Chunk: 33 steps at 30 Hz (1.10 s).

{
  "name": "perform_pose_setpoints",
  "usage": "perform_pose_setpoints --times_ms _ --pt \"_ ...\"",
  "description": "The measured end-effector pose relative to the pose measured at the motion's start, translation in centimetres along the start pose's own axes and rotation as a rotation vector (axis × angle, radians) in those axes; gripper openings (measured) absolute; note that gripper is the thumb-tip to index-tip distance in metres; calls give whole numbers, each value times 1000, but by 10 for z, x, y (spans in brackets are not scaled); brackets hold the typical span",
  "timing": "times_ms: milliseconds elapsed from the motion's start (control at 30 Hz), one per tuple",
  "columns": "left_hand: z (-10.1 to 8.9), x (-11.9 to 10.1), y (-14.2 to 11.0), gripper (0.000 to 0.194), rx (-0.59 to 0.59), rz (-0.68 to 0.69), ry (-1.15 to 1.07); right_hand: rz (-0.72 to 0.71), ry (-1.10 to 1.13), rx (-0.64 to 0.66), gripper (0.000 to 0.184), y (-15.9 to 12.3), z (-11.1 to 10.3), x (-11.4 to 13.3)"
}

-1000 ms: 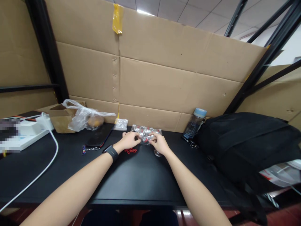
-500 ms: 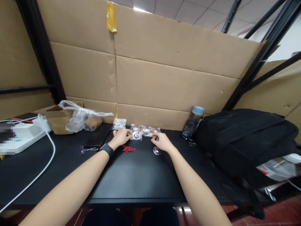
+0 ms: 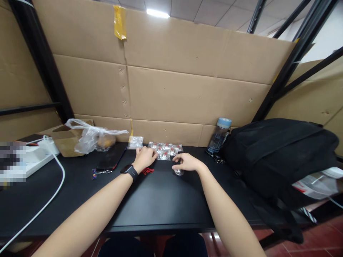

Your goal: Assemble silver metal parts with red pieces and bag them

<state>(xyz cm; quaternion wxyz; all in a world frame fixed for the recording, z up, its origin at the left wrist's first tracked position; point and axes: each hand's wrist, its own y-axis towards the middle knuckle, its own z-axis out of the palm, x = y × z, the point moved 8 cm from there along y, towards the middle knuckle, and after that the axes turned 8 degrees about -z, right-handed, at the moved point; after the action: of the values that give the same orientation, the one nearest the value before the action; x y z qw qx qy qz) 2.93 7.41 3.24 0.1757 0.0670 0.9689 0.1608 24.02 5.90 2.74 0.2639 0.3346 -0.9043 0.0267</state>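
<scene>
My left hand, with a dark watch on its wrist, is low over the table beside a cluster of clear plastic packets with round silvery pieces and red bits inside. Its fingers are partly spread, and the fingertips are near the closest packet; whether they touch it I cannot tell. A red cord lies partly hidden behind that wrist. My right hand hovers with thumb and fingers apart above a small round silvery metal piece, which it partly covers.
Left: a flat clear packet, a black phone-like object with a keychain, a plastic bag, a cardboard box and a white cable. Right: a bottle and a black backpack. Cardboard walls the back.
The packet at my left fingertips now lies further right, against the others. My left hand has shifted slightly right, partly covering the red cord. My right fingers have spread over the silvery piece.
</scene>
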Motion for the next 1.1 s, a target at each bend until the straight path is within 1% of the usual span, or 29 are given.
perform_pose_setpoints --times_ms 67,100,167,233,267,300,400,467,533,600,700,767,867,967,1033,1100 --pt "-10 5 0 30 46 36 1 2 -3 107 65 -6 2 -1" --pt "-13 6 -2 29 106 86 -22 7 -13 140 70 -8 2 -2" --pt "-12 4 -11 25 331 227 -86 23 -28 176 68 -10 3 -4" --pt "-10 4 -22 23 508 290 -116 37 -30 184 60 -10 4 -5" --pt "-10 4 -26 21 560 293 -114 39 -29 181 57 -10 4 -4" --pt "-9 4 -28 18 580 283 -99 36 -28 175 55 -9 4 -4" --pt "-7 3 -31 9 565 241 -30 11 -26 158 50 -9 5 0" --pt "-3 0 -33 7 563 234 -6 -16 -12 149 47 -9 4 2" --pt "-2 -3 -35 7 560 252 -1 -48 4 141 45 -10 3 5" --pt "-4 -8 -35 10 515 298 -7 -75 26 110 43 -10 1 9" --pt "-12 -13 -33 15 420 322 -74 -113 81 -18 45 -7 -8 15" --pt "-15 -14 -31 11 392 301 -136 -135 114 -108 47 -5 -12 20" --pt "-9 -17 -33 4 426 299 -144 -151 132 -174 49 -2 -13 24" --pt "-1 -18 -36 3 458 298 -91 -156 131 -182 49 -1 -11 24" --pt "1 -20 -37 8 446 308 -67 -156 127 -180 48 -1 -9 24" --pt "-1 -22 -37 10 409 327 -56 -163 136 -191 47 -1 -9 26"
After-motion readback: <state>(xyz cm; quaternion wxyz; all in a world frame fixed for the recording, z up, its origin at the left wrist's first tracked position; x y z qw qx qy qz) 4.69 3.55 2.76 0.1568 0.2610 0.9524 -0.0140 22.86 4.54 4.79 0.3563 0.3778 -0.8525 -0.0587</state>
